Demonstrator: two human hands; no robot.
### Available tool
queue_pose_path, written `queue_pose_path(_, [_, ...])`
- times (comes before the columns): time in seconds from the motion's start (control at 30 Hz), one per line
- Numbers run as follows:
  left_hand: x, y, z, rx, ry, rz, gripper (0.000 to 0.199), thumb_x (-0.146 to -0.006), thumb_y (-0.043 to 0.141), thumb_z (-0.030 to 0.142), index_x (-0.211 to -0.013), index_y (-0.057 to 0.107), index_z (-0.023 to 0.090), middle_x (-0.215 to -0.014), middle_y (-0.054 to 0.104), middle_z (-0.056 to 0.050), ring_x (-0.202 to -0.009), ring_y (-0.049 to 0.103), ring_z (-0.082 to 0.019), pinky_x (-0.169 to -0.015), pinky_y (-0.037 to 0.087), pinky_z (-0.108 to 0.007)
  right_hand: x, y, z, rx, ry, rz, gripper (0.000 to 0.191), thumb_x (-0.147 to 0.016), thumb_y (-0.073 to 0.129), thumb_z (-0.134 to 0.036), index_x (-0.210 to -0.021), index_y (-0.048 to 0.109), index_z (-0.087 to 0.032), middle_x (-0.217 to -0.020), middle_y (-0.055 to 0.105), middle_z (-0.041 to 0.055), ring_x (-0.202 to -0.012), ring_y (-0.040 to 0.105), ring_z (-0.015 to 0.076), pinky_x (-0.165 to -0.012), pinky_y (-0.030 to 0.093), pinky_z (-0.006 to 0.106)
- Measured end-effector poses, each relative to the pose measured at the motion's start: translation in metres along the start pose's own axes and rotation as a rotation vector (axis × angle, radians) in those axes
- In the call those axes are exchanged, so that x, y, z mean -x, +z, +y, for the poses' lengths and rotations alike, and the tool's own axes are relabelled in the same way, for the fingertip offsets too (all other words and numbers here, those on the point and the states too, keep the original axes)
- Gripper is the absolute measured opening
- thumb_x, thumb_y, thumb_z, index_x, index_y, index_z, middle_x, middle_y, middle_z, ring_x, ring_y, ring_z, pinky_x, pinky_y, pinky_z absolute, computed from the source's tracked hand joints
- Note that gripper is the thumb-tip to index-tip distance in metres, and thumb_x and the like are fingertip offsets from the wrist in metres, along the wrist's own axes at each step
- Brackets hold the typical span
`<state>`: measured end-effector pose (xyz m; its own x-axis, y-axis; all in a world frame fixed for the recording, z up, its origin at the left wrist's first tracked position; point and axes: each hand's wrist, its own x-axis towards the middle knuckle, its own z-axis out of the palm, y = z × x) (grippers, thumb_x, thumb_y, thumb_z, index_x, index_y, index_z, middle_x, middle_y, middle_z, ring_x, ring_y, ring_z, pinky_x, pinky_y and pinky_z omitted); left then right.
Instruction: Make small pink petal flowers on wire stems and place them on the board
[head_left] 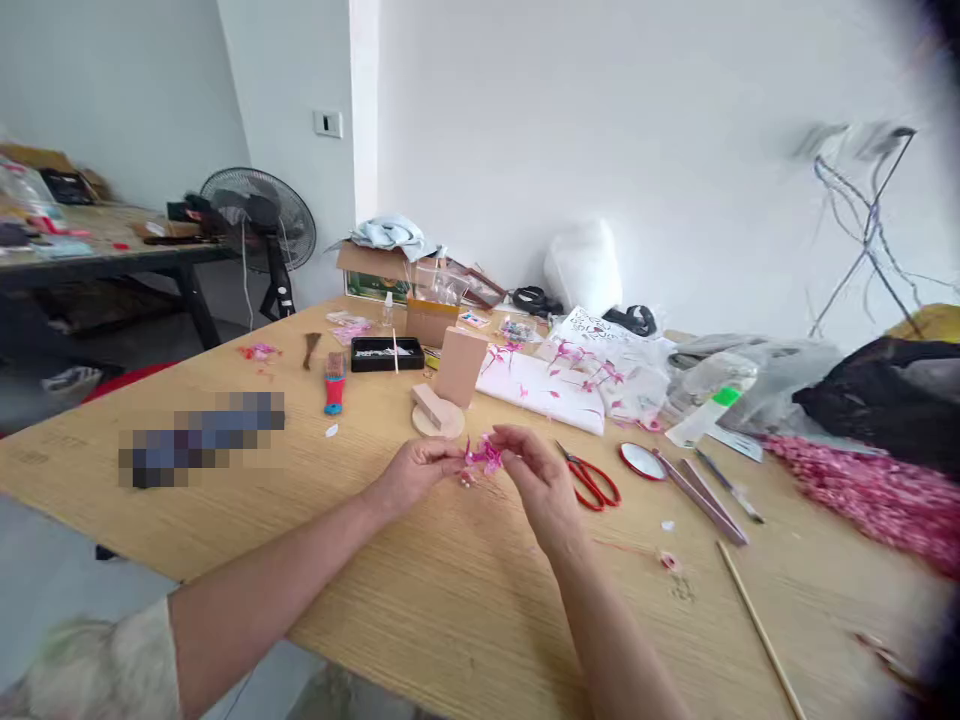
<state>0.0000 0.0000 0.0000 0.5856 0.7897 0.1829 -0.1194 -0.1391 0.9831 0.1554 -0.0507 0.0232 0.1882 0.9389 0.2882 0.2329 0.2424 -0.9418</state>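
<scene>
Pink flower (486,456), black tray (387,354) holding small pieces

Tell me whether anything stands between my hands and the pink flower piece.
Nothing visible does. The left hand pinches the pink flower piece, and the right hand's fingertips are right at it. The scissors lie beyond the right hand, not between.

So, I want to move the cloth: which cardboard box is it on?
The larger box at the back: the pale blue cloth tops it. The smaller box has clear plastic instead.
</scene>
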Motion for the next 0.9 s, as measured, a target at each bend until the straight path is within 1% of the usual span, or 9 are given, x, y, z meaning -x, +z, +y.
queue_pose_path(0.07, [-0.001,0.0,-0.002,0.031,-0.032,0.098,0.016,-0.068,0.06,0.028,-0.072,0.068,0.014,-0.075,0.065,-0.002,-0.077,0.054,-0.017,-0.077,0.036,-0.027,0.0,-0.003,0.002,0.121,0.028,0.025,0.022,-0.07,0.051,-0.031,-0.086,0.059,-0.017,-0.085,0.063,0.0059,-0.079,0.056,0.018,-0.072,0.042,0.031])
queue_pose_path(0.17, [-0.004,0.0,-0.004,0.119,-0.057,0.203,0.016,-0.066,0.062,0.028,-0.073,0.068,0.015,-0.074,0.065,-0.002,-0.077,0.054,-0.016,-0.077,0.035,-0.028,-0.001,-0.002,0.006,0.2,0.069,0.048,0.017,-0.068,0.055,-0.033,-0.073,0.059,-0.016,-0.073,0.062,0.0048,-0.072,0.056,0.0177,-0.069,0.041,0.031])
queue_pose_path(0.27, [-0.006,0.0,-0.007,0.222,-0.052,0.251,0.017,-0.066,0.062,0.028,-0.076,0.067,0.015,-0.078,0.065,-0.003,-0.08,0.053,-0.016,-0.079,0.034,-0.027,-0.001,0.006,0.011,0.096,0.142,0.044,0.02,-0.065,0.058,-0.035,-0.073,0.057,-0.017,-0.071,0.06,0.0037,-0.067,0.054,0.0162,-0.059,0.04,0.027])
queue_pose_path(0.33, [-0.006,0.002,-0.008,0.26,-0.036,0.251,0.017,-0.067,0.062,0.027,-0.077,0.067,0.015,-0.078,0.065,-0.003,-0.08,0.052,-0.015,-0.078,0.033,-0.027,0.001,0.015,0.012,-0.053,0.241,-0.008,0.028,-0.063,0.06,-0.038,-0.081,0.056,-0.017,-0.073,0.058,0.0029,-0.064,0.053,0.0142,-0.05,0.037,0.023])
queue_pose_path(0.43, [-0.006,0.006,-0.008,0.281,-0.01,0.244,0.013,-0.068,0.06,0.026,-0.07,0.065,0.014,-0.068,0.061,0.0,-0.072,0.05,-0.013,-0.074,0.034,-0.025,0.005,0.028,0.012,-0.215,0.366,-0.113,0.034,-0.061,0.063,-0.038,-0.086,0.055,-0.017,-0.069,0.054,-0.0003,-0.057,0.047,0.0097,-0.042,0.029,0.018])
queue_pose_path(0.5, [-0.005,0.009,-0.006,0.289,-0.005,0.241,0.011,-0.068,0.06,0.024,-0.065,0.064,0.014,-0.062,0.057,0.002,-0.067,0.048,-0.011,-0.07,0.033,-0.024,0.006,0.034,0.013,-0.29,0.386,-0.143,0.031,-0.061,0.064,-0.036,-0.084,0.056,-0.017,-0.066,0.05,-0.0026,-0.052,0.041,0.0066,-0.041,0.025,0.017])
queue_pose_path(0.6, [-0.004,0.013,-0.005,0.327,-0.026,0.223,0.01,-0.068,0.061,0.022,-0.064,0.063,0.013,-0.06,0.055,0.002,-0.065,0.046,-0.01,-0.067,0.033,-0.023,0.007,0.038,0.017,-0.365,0.38,-0.144,0.023,-0.059,0.065,-0.033,-0.071,0.057,-0.015,-0.059,0.045,-0.0052,-0.047,0.032,0.004,-0.041,0.022,0.017])
queue_pose_path(0.7, [-0.003,0.014,-0.006,0.408,-0.065,0.199,0.011,-0.068,0.062,0.023,-0.065,0.064,0.013,-0.062,0.056,0.001,-0.065,0.047,-0.01,-0.067,0.033,-0.023,0.005,0.037,0.023,-0.349,0.365,-0.14,0.022,-0.058,0.065,-0.034,-0.06,0.054,-0.015,-0.051,0.04,-0.007,-0.043,0.026,0.0036,-0.041,0.018,0.019])
queue_pose_path(0.9, [-0.002,0.012,-0.009,0.543,-0.165,0.173,0.01,-0.063,0.067,0.023,-0.067,0.065,0.015,-0.066,0.059,0.0,-0.064,0.048,-0.009,-0.065,0.034,-0.022,0.001,0.033,0.034,-0.197,0.304,-0.148,0.023,-0.059,0.064,-0.034,-0.051,0.05,-0.017,-0.046,0.037,-0.0076,-0.042,0.025,0.0047,-0.042,0.018,0.021])
